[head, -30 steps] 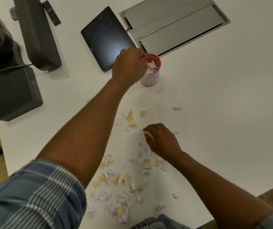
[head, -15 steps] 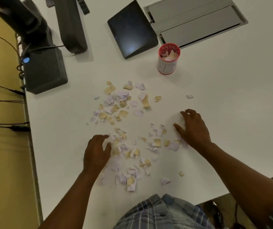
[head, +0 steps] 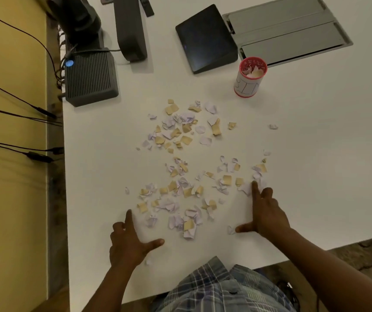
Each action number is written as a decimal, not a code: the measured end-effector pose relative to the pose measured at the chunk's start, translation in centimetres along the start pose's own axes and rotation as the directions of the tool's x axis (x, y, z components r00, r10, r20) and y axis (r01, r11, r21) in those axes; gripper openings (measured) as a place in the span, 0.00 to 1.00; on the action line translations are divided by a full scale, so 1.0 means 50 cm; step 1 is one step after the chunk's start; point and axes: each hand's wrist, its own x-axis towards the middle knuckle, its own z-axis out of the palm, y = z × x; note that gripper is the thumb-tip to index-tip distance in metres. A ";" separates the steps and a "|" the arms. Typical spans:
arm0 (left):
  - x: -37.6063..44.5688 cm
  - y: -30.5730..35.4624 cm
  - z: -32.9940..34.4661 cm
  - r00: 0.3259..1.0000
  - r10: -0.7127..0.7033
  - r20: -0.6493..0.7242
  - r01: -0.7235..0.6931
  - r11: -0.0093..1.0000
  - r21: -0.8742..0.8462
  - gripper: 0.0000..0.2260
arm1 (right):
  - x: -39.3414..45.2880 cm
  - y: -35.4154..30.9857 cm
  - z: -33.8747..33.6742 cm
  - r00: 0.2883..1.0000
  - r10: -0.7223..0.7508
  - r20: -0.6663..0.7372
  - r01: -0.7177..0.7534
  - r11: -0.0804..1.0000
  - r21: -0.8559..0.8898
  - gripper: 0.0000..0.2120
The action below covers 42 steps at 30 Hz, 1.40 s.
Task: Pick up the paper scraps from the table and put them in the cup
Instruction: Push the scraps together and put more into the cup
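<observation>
Several white and tan paper scraps [head: 187,167] lie scattered over the middle of the white table [head: 315,165]. A red-rimmed white cup [head: 249,81] stands upright at the back right, holding some scraps. My left hand [head: 131,240] rests flat at the near left edge of the scatter, fingers spread, holding nothing. My right hand [head: 263,210] lies flat at the near right of the scatter, index finger and thumb spread, fingertips touching scraps. The two hands flank the nearest pile of scraps.
A black tablet-like device [head: 205,39] and a grey metal cable hatch [head: 288,30] sit behind the cup. A black ribbed box [head: 90,77] with a blue light and dark stands occupy the back left. Cables hang past the left table edge.
My left hand went from the cup to the near left of the scraps. My right hand drew back toward the table's front. Both now lie spread flat.
</observation>
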 end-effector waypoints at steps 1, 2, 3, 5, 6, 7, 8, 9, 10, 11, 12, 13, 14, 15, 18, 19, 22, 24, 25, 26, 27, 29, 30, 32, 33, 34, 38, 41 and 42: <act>-0.008 -0.005 0.008 0.999 -0.029 0.041 0.028 1.000 0.011 0.65 | -0.015 -0.006 0.013 0.999 -0.027 0.018 0.028 1.000 -0.005 0.74; -0.017 -0.009 0.017 0.995 -0.057 0.086 0.056 0.998 0.018 0.66 | -0.028 -0.011 0.026 0.998 -0.051 0.032 0.052 0.999 -0.012 0.74; -0.026 -0.013 0.026 0.989 -0.081 0.127 0.079 0.997 0.019 0.67 | -0.040 -0.017 0.040 0.996 -0.076 0.039 0.077 0.997 -0.023 0.74; -0.044 -0.015 0.046 0.981 -0.094 0.168 0.097 0.995 -0.012 0.65 | -0.059 -0.029 0.065 0.990 -0.136 0.033 0.137 0.990 -0.031 0.71; -0.052 -0.014 0.054 0.984 -0.083 0.159 0.091 0.995 -0.042 0.63 | -0.064 -0.036 0.076 0.987 -0.158 0.021 0.159 0.987 -0.011 0.69; -0.058 -0.010 0.062 0.989 -0.068 0.132 0.079 0.994 -0.081 0.61 | -0.065 -0.044 0.084 0.986 -0.167 0.000 0.166 0.985 0.033 0.66; -0.063 -0.004 0.067 0.994 -0.052 0.095 0.064 0.990 -0.129 0.60 | -0.063 -0.052 0.088 0.987 -0.159 -0.029 0.161 0.982 0.095 0.63; -0.065 0.005 0.070 0.998 -0.037 0.055 0.046 0.982 -0.182 0.59 | -0.058 -0.060 0.088 0.988 -0.141 -0.061 0.149 0.976 0.158 0.60; -0.064 0.015 0.070 1.000 -0.022 0.017 0.025 0.972 -0.233 0.59 | -0.051 -0.068 0.086 0.989 -0.120 -0.091 0.137 0.968 0.209 0.58; -0.061 0.026 0.070 1.000 -0.004 -0.013 0.000 0.961 -0.275 0.59 | -0.043 -0.076 0.082 0.988 -0.102 -0.113 0.127 0.961 0.244 0.57; -0.056 0.038 0.069 0.999 0.018 -0.035 -0.028 0.951 -0.309 0.60 | -0.034 -0.083 0.076 0.988 -0.096 -0.125 0.126 0.956 0.266 0.58; -0.048 0.052 0.067 0.998 0.046 -0.048 -0.060 0.940 -0.335 0.60 | -0.025 -0.090 0.070 0.987 -0.099 -0.128 0.131 0.952 0.275 0.59; -0.040 0.067 0.064 0.996 0.080 -0.051 -0.092 0.932 -0.350 0.61 | -0.016 -0.098 0.064 0.986 -0.112 -0.121 0.141 0.951 0.275 0.60; -0.031 0.083 0.060 0.992 0.117 -0.041 -0.124 0.930 -0.347 0.62 | -0.006 -0.107 0.058 0.986 -0.132 -0.106 0.156 0.952 0.264 0.62; -0.006 0.133 0.047 0.975 0.221 0.036 -0.207 0.952 -0.224 0.62 | 0.015 -0.142 0.042 0.972 -0.229 -0.059 0.236 0.956 0.176 0.66; 0.001 0.150 0.043 0.969 0.241 0.058 -0.228 0.958 -0.172 0.61 | 0.020 -0.155 0.038 0.961 -0.271 -0.046 0.275 0.953 0.129 0.66; 0.011 0.195 0.039 0.953 0.292 0.084 -0.292 0.956 -0.016 0.58 | 0.033 -0.191 0.033 0.912 -0.410 -0.007 0.409 0.912 -0.031 0.61; 0.010 0.214 0.041 0.943 0.326 0.069 -0.330 0.942 0.064 0.54 | 0.040 -0.210 0.034 0.875 -0.484 0.002 0.480 0.868 -0.127 0.57; 0.009 0.219 0.045 0.936 0.348 0.052 -0.351 0.932 0.088 0.50 | 0.043 -0.217 0.035 0.857 -0.516 0.004 0.510 0.845 -0.161 0.54; 0.008 0.222 0.048 0.928 0.371 0.032 -0.372 0.922 0.104 0.45 | 0.046 -0.223 0.038 0.839 -0.544 0.009 0.536 0.824 -0.182 0.51; 0.007 0.224 0.051 0.921 0.389 0.012 -0.388 0.915 0.107 0.40 | 0.047 -0.225 0.040 0.823 -0.568 0.015 0.559 0.806 -0.195 0.47; 0.005 0.225 0.053 0.912 0.410 -0.029 -0.407 0.910 0.074 0.31 | 0.046 -0.224 0.044 0.782 -0.623 0.012 0.609 0.760 -0.225 0.37; 0.005 0.225 0.053 0.906 0.419 -0.049 -0.417 0.907 0.052 0.27 | 0.045 -0.221 0.046 0.752 -0.660 0.004 0.639 0.727 -0.251 0.31; 0.004 0.224 0.052 0.894 0.439 -0.086 -0.439 0.898 0.024 0.17 | 0.042 -0.213 0.051 0.689 -0.724 -0.007 0.690 0.659 -0.299 0.21; 0.004 0.222 0.052 0.890 0.445 -0.102 -0.446 0.895 0.016 0.13 | 0.040 -0.208 0.052 0.666 -0.746 -0.006 0.708 0.635 -0.310 0.18; 0.004 0.221 0.053 0.885 0.450 -0.120 -0.453 0.892 0.006 0.10 | 0.039 -0.205 0.052 0.645 -0.764 -0.005 0.723 0.613 -0.319 0.17; 0.013 0.223 0.053 0.875 0.451 -0.173 -0.469 0.880 -0.074 0.04 | 0.041 -0.193 0.041 0.616 -0.787 -0.017 0.740 0.586 -0.329 0.13; 0.026 0.231 0.047 0.886 0.424 -0.190 -0.458 0.864 -0.209 0.02 | 0.059 -0.189 0.023 0.675 -0.734 -0.072 0.690 0.662 -0.293 0.09; 0.030 0.235 0.043 0.898 0.394 -0.197 -0.435 0.862 -0.259 0.03 | 0.067 -0.188 0.014 0.705 -0.702 -0.096 0.661 0.701 -0.269 0.09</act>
